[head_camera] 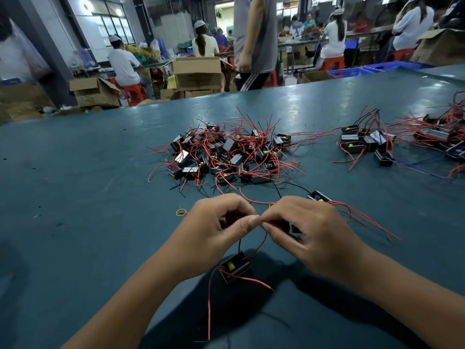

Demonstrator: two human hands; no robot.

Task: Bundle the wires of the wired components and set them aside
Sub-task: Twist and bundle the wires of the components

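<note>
Both hands are raised above the green table (75, 172), fingertips meeting. The left hand (216, 227) pinches the red and black wires of a small black component (235, 267) — it hangs just below the hands. The right hand (309, 230) is curled round the same wires; another component (319, 196) sits just behind it. The loose pile (226, 152) lies beyond both hands; a rubber band (181, 212) rests just left of the left hand.

Glossy scuffed table (75, 172), cardboard boxes (197, 73)

Two hands (214, 222); three component heaps (226, 152); one rubber band (181, 212).
</note>
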